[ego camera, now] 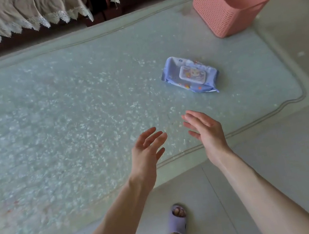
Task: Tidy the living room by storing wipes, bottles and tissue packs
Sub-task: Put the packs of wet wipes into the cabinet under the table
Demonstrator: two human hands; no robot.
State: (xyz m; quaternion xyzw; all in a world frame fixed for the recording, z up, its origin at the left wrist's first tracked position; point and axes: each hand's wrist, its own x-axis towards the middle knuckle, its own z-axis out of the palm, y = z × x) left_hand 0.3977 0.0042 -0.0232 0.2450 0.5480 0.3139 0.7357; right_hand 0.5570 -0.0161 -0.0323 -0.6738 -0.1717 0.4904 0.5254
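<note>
Your left hand (pixel 146 149) and right hand (pixel 204 129) hover with fingers spread, holding nothing, near the blue wipes pack (pixel 189 74).

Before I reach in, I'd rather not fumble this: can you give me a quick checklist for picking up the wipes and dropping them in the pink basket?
1. Is the left hand free? Ok: it is open and holds nothing.
2. Is the right hand free? Ok: it is open and holds nothing.
3. Is the wipes pack clear to grab? Ok: it lies flat and alone on the table, just beyond both hands, untouched.
4. Is the pack's lid closed? Ok: it looks flat.
5. Is the basket upright? Ok: it stands at the far right corner.
6. Is there room inside the basket? Cannot tell: its opening is out of view.
</note>
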